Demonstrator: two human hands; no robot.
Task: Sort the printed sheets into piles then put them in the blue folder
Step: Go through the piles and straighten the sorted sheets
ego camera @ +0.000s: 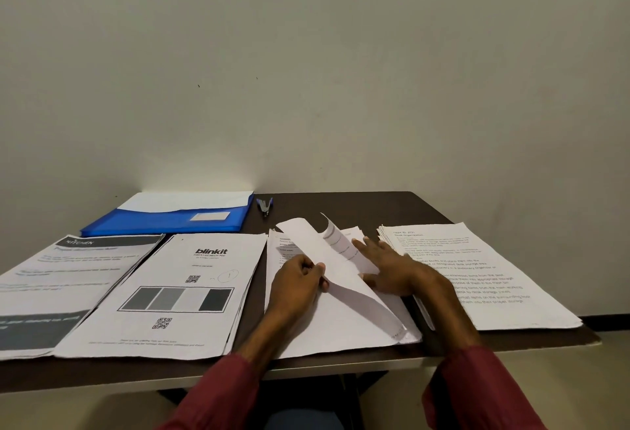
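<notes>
Several piles of printed sheets lie side by side on a dark table. From the left: a "Kitchen" pile, a "blinkit" pile, a middle pile and a text pile at the right. My left hand pinches the edge of a lifted, curling sheet over the middle pile. My right hand lies flat with straight fingers on the sheets beneath it. The blue folder lies at the back left, with white paper showing under its flap.
A small blue stapler lies at the back by the folder's right corner. The table stands against a plain wall. Its front edge runs just below the piles, and the right pile reaches close to the table's right edge.
</notes>
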